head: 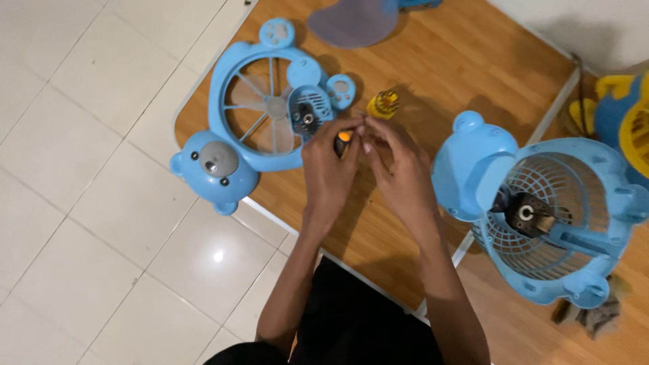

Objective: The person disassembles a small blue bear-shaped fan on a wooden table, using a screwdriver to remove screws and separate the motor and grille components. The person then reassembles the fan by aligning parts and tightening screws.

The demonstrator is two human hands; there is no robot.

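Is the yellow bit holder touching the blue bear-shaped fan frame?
Apart. The head view shows bare wooden table between the yellow bit holder and the blue fan frame.

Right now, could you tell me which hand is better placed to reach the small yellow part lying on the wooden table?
Probably the right hand. Its fingertips are just below the yellow part on the table, while the left hand grips a black and orange tool and sits further to the left.

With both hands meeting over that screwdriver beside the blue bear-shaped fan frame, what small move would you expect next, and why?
Probably seating a bit: the left hand grips the black-and-orange screwdriver while the right hand pinches at its tip. The yellow bit holder stands just beyond, and the motor on the fan frame lies close.
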